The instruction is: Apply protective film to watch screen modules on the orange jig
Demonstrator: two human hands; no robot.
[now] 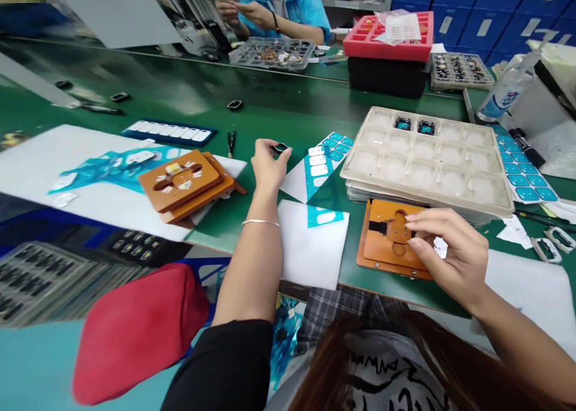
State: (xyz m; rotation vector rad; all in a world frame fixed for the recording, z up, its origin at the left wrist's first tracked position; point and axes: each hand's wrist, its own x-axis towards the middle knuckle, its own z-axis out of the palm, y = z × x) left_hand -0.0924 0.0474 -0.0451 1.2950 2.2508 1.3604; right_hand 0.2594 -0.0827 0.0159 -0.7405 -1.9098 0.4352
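Left hand (269,166) pinching small black part (281,148) between fingertips (273,147). Right hand (450,250) open, fingers (423,219) resting on orange jig (393,237), on green bench (292,93).

Bright pic, lit evenly from above, prob long ceiling lamps, tho hard to tell. Pale glare streaks run across the shiny green bench top (148,69). Shadows are small and soft. The view bends a lot near the edges, esp the blue metal lockers (490,15) at top right. The soft red cloth bag (135,333) looks smeary, but the flat orange board (396,261) looks sharp.
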